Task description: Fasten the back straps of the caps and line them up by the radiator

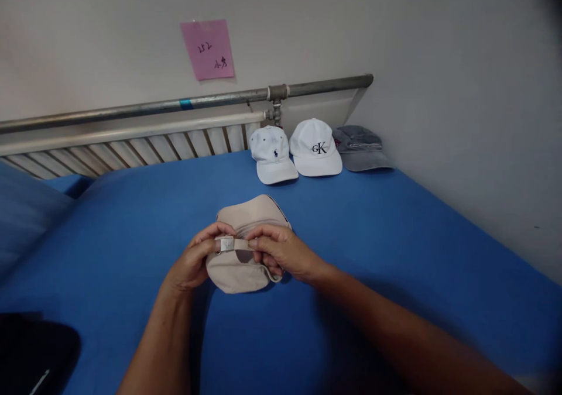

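A beige cap [246,266] lies on the blue bed sheet [395,237] with its back strap facing me. My left hand [193,260] pinches the strap at its small metal buckle [227,243]. My right hand [281,251] grips the same strap just to the right of the buckle, fingers curled over the cap's rear edge. Both hands are closed on the cap's strap.
Three caps sit in a row at the bed's far end: a white cap with a small logo [272,152], a white cap with dark letters [315,146], a grey cap [360,147]. A metal rail [175,103] and pink note [208,49] are behind. A dark object [30,354] lies bottom left.
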Action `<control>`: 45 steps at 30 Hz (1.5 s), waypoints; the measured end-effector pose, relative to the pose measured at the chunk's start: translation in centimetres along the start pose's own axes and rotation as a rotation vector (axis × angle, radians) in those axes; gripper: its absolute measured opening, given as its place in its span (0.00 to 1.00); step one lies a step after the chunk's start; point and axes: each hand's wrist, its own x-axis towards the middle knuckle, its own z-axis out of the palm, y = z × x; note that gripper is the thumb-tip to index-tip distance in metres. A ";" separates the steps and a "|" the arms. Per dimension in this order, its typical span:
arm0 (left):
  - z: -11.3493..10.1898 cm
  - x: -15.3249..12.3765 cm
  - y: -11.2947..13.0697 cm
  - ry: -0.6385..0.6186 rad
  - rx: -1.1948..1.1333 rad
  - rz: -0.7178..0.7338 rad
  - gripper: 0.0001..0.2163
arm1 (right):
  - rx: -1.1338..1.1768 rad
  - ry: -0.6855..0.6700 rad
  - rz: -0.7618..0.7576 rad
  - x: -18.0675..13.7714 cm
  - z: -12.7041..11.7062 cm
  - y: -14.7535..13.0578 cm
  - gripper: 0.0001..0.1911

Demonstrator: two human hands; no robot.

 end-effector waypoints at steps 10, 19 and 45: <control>-0.3 -0.2 -0.3 -0.045 -0.040 0.081 0.12 | -0.024 0.032 -0.022 -0.5 0.5 -0.5 0.04; 0.4 0.0 -0.3 -0.002 -0.032 0.032 0.13 | -0.028 0.051 -0.068 -0.3 0.8 -0.4 0.04; 1.2 0.4 -0.5 0.028 -0.073 0.077 0.14 | -0.163 0.116 -0.171 -1.0 0.2 -1.6 0.08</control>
